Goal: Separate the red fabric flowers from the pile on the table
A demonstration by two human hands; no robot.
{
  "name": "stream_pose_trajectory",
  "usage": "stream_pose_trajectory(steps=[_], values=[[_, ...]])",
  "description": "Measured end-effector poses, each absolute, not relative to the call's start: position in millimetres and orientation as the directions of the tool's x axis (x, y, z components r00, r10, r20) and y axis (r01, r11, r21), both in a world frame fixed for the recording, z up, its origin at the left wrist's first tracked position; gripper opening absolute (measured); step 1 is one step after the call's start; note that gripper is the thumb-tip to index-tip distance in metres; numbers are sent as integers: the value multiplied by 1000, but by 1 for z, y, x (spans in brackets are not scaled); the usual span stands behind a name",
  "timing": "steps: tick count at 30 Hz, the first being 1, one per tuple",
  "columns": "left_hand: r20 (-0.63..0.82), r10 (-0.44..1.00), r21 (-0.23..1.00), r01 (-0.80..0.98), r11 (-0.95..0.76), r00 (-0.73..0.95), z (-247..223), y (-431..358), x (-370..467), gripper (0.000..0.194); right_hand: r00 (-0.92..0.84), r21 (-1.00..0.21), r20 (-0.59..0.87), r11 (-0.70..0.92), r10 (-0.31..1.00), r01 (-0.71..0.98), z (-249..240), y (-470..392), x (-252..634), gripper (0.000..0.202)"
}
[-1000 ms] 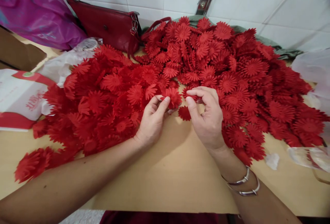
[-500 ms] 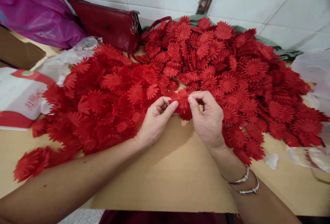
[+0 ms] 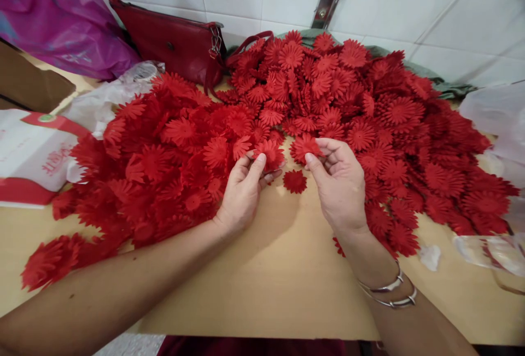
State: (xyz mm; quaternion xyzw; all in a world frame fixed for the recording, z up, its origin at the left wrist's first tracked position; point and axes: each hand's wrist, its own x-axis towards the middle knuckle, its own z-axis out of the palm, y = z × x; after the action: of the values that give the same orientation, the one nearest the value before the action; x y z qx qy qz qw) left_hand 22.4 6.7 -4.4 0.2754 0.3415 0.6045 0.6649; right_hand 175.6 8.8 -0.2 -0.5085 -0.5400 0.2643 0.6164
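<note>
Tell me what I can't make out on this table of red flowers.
All in the head view:
- Left flower: partly covered by the left grip, so its layers can't be counted.
- Right flower: partly covered by the right grip.
- Right heap: lower flowers hidden under upper ones.
- White-and-red packet: cut off by the left edge; smaller print blurred.
- Purple bag: cut off by top and left edges.

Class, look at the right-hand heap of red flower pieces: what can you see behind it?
Behind the heap, grey-green cloth shows in places along the back edge, with white tiled wall beyond. Whatever lies between those places is covered.
</note>
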Motion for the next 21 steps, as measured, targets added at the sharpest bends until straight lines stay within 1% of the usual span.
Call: stream_pose_trajectory(steps=[3, 5, 7, 9, 11, 13, 16, 21], values=[[-119, 992, 785, -608, 120, 42, -5, 7, 23, 36, 267, -914, 380, 317, 885, 252, -3, 10, 179, 18], [-117, 992, 787, -605, 120, 44, -5, 7, 22, 34, 248, -888, 398, 302, 883, 347, 0, 9, 181, 19], [-110, 993, 790, -601, 119, 52, -5, 6, 22, 32, 227, -807, 463, 302, 857, 508, 5, 6, 180, 29], [-92, 993, 800, -587, 122, 80, -5, 5, 21, 28, 181, -686, 556, 325, 811, 651, 11, 2, 178, 36], [-67, 990, 820, -558, 126, 125, -6, 4, 20, 24, 97, -593, 616, 379, 782, 711, 16, -2, 174, 32], [-47, 985, 841, -525, 130, 169, -7, 3, 19, 23, 22, -554, 628, 427, 778, 714, 18, -5, 170, 25], [-29, 978, 858, -497, 130, 205, -9, 3, 17, 22, -9, -580, 605, 448, 796, 680, 15, -5, 169, 14], [-1, 980, 889, -449, 92, 199, -8, 4, 17, 20, 47, -757, 499, 409, 865, 510, 12, -2, 173, 2]])
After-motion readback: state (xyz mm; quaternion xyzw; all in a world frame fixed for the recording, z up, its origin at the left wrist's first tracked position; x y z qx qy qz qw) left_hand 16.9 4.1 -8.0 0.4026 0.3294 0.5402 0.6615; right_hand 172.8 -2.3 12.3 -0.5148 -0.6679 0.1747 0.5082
